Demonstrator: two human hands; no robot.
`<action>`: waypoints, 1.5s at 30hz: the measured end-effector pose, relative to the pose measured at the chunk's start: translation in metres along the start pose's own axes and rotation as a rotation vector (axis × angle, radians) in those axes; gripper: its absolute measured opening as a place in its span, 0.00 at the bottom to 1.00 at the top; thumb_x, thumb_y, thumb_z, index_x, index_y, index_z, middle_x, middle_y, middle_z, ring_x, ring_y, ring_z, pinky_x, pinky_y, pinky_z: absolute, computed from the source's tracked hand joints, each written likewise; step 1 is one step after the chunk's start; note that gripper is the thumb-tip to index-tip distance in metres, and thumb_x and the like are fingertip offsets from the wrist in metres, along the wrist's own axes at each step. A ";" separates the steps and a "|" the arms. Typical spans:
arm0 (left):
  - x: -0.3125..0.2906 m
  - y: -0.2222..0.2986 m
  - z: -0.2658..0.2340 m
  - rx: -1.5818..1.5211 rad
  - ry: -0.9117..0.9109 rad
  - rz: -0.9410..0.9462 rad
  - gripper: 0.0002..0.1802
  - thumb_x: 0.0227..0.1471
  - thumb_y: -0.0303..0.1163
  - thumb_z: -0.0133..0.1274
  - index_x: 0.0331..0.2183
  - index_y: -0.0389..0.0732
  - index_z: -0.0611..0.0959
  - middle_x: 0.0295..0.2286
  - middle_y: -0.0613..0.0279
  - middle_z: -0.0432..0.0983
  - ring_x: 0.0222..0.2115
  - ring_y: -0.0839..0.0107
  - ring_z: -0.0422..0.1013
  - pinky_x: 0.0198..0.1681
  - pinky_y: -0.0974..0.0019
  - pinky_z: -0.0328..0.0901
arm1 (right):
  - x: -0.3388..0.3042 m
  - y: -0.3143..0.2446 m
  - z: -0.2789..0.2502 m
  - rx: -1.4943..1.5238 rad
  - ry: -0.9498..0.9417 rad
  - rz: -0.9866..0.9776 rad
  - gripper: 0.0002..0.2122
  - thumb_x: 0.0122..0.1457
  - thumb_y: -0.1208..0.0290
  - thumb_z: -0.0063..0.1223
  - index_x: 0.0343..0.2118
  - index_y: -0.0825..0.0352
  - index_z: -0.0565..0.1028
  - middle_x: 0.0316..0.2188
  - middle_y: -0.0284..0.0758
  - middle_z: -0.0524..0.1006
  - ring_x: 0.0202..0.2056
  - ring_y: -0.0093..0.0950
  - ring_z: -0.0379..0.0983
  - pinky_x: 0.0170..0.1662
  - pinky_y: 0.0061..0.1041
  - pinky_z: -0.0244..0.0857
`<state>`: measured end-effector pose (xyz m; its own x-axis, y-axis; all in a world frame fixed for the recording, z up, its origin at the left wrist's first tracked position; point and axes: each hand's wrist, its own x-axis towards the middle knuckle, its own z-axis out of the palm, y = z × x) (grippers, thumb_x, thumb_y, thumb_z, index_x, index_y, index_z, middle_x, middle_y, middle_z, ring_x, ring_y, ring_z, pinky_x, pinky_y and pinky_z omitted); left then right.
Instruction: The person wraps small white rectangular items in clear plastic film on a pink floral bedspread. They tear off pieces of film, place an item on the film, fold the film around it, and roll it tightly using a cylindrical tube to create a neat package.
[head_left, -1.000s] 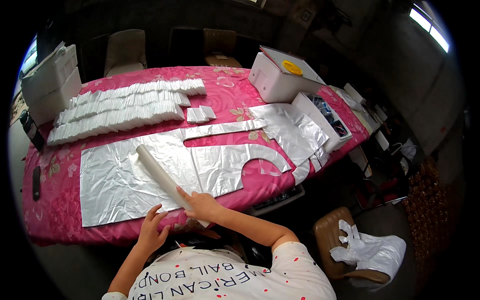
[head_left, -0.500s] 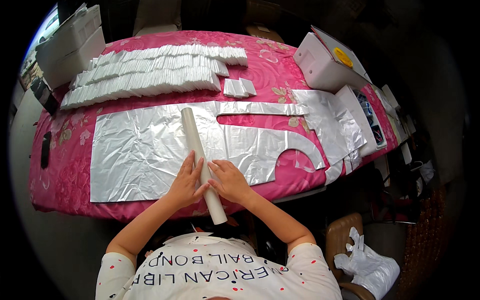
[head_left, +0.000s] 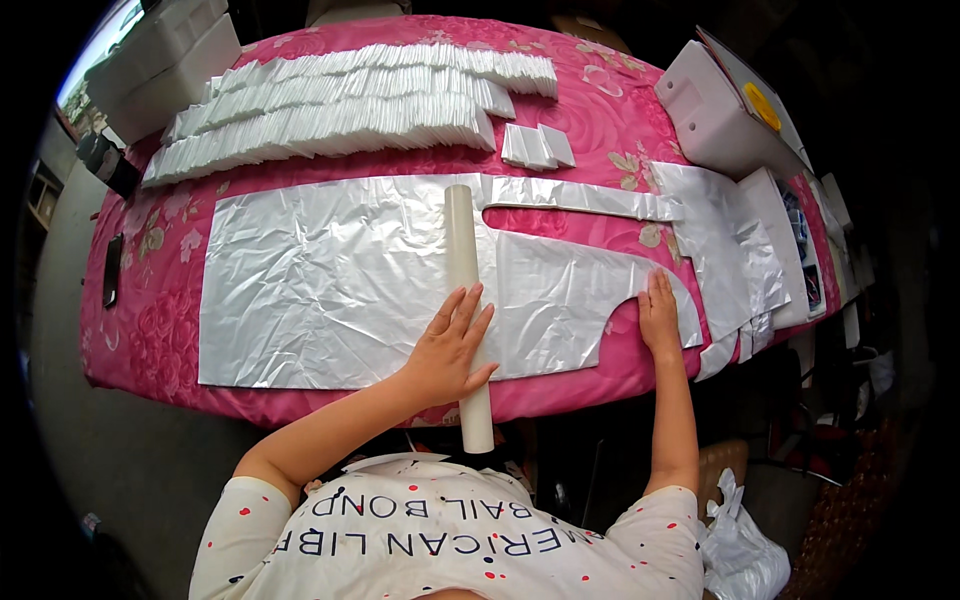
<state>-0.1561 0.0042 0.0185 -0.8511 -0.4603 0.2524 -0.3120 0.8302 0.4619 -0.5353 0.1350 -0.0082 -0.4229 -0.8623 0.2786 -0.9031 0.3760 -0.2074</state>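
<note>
Center: left hand (head_left: 455, 345), fingers spread, atop a tube (head_left: 460, 230) across a bag (head_left: 320, 270); right hand (head_left: 656, 310), outstretched, apparently smoothing the handle (head_left: 688, 325); next move likely needs a steady tube.

We see a long, pale, off-white tube (head_left: 463, 240) lying across a silvery-white plastic sheet (head_left: 310, 280) in the middle of the frame. The tube runs nearly top to bottom, its upper end leaning slightly left and its lower end jutting past the sheet's near edge at lower centre. We find the sheet spread flat but finely crinkled, its broad, straight-edged part filling the centre left. Right of the tube, we see a narrow strip above a long, round-ended slot, and a wider piece below with a curved cut-out at centre right.
</note>
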 end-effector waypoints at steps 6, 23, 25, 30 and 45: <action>0.003 0.002 -0.003 0.015 -0.028 -0.004 0.38 0.43 0.44 0.51 0.53 0.32 0.63 0.57 0.40 0.45 0.60 0.46 0.38 0.61 0.55 0.39 | -0.032 0.054 -0.012 -0.114 0.164 0.295 0.17 0.58 0.69 0.42 0.47 0.72 0.70 0.51 0.45 0.67 0.55 0.39 0.60 0.57 0.31 0.53; -0.001 -0.018 -0.050 -1.438 -0.092 -0.607 0.24 0.51 0.38 0.54 0.46 0.35 0.71 0.38 0.55 0.73 0.39 0.69 0.70 0.40 0.66 0.66 | -0.040 -0.292 -0.050 0.795 -0.175 -0.402 0.16 0.46 0.75 0.57 0.41 0.68 0.72 0.39 0.38 0.74 0.38 0.33 0.71 0.42 0.28 0.65; -0.022 -0.051 -0.079 -1.386 -0.154 -0.730 0.18 0.52 0.36 0.53 0.42 0.36 0.74 0.31 0.61 0.76 0.32 0.74 0.73 0.35 0.70 0.67 | -0.045 -0.299 -0.052 0.978 -0.286 -0.412 0.20 0.46 0.72 0.59 0.44 0.67 0.71 0.41 0.40 0.73 0.40 0.36 0.69 0.43 0.30 0.64; -0.131 -0.166 -0.137 -1.085 0.197 -1.113 0.13 0.52 0.35 0.52 0.38 0.38 0.76 0.32 0.65 0.75 0.30 0.77 0.71 0.33 0.72 0.65 | -0.074 -0.283 -0.059 0.595 -0.166 -0.260 0.20 0.45 0.67 0.61 0.40 0.69 0.71 0.38 0.41 0.72 0.38 0.37 0.69 0.40 0.29 0.65; -0.008 -0.045 -0.022 -0.173 0.136 -0.113 0.27 0.49 0.28 0.46 0.51 0.29 0.64 0.53 0.44 0.57 0.54 0.52 0.54 0.56 0.57 0.52 | -0.105 -0.265 -0.043 0.581 -0.758 0.254 0.24 0.46 0.51 0.57 0.26 0.75 0.73 0.22 0.50 0.75 0.26 0.44 0.74 0.31 0.35 0.67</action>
<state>-0.1264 -0.0364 0.0145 -0.7468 -0.5948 0.2975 -0.3151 0.7104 0.6293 -0.2543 0.1402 0.0576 -0.2570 -0.8443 -0.4703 -0.5297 0.5301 -0.6622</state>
